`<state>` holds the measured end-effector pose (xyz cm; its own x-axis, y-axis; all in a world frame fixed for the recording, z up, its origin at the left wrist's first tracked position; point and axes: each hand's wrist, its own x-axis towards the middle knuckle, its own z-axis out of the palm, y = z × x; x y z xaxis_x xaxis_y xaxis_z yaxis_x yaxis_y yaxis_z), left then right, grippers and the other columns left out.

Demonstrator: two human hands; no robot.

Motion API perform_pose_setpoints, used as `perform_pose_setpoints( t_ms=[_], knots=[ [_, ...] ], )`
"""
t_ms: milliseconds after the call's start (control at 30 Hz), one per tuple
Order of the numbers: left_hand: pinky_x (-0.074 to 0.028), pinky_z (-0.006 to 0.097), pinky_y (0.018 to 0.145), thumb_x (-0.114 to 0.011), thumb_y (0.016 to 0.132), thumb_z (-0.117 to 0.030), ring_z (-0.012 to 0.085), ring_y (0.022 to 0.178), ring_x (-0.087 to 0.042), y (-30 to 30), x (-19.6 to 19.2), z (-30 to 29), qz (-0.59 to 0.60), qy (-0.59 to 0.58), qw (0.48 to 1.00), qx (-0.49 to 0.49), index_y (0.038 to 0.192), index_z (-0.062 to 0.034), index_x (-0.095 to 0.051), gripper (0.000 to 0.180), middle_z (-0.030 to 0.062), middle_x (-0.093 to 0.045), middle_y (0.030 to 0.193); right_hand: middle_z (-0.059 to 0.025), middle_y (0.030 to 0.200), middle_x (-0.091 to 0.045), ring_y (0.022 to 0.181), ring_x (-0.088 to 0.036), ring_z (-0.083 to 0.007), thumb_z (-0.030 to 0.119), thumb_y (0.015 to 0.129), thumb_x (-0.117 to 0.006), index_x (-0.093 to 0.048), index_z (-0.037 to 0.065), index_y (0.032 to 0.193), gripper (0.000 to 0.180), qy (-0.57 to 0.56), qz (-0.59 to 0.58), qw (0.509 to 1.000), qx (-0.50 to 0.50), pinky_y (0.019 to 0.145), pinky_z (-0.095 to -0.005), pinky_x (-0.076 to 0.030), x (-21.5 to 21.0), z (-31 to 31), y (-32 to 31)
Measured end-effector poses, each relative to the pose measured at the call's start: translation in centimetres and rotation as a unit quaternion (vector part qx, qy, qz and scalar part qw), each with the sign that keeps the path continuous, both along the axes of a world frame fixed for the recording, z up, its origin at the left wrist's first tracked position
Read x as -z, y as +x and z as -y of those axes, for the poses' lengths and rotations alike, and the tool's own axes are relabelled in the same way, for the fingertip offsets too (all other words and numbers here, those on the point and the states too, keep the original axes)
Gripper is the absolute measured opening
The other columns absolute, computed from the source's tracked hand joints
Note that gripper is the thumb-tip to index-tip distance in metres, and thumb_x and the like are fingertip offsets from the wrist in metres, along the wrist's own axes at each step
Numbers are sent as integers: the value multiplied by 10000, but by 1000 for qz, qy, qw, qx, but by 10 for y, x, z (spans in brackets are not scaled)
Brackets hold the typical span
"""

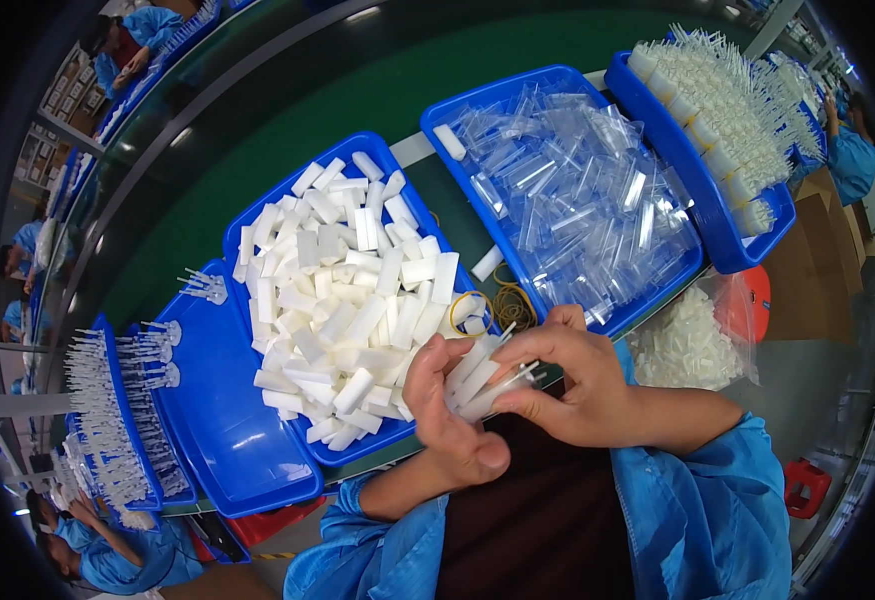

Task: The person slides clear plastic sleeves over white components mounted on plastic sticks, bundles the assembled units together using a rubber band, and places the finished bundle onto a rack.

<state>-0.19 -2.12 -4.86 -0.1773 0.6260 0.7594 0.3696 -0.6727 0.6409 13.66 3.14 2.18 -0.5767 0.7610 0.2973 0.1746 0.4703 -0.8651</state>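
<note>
Both hands are together in front of my chest, over the near edge of the bench. My left hand (445,415) has its fingers curled round a small bundle of white pieces (473,378) with thin stems. My right hand (593,385) closes thumb and fingers on the other side of the same bundle, where thin stem tips stick out. Fingers hide part of it, so the exact kind of piece cannot be made out. Just left of the hands, a blue tray (413,190) is heaped with white blocks (358,300).
Beyond my right hand, a blue tray (493,92) holds clear plastic sleeves (578,190). Rubber bands (511,303) lie between the trays. Thin-stemmed white parts fill bins at far right (728,110) and far left (108,420). A bag of white pieces (688,345) sits right. Co-workers sit nearby.
</note>
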Motion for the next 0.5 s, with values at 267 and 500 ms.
perform_pose_setpoints(
  t_ms=[267,500],
  knots=[
    [-310,371,1004,-537,837,-33,240,1172,-403,-19,-33,5,281,-239,890,266,1193,-20,-349,402,183,-351,1275,17,863,-652,784,-609,-111,236,737,-718,-591,154,1023,324,161,12,986,-39,733,-311,-304,-12,-11,0],
    [-318,358,997,-588,832,-53,218,1159,-416,-24,-41,5,393,-308,812,301,1105,-24,-422,321,164,-363,1286,-13,934,-644,853,-606,-134,242,709,-750,-608,130,1015,356,194,58,970,-138,720,-302,-350,-20,-24,-1]
  ],
)
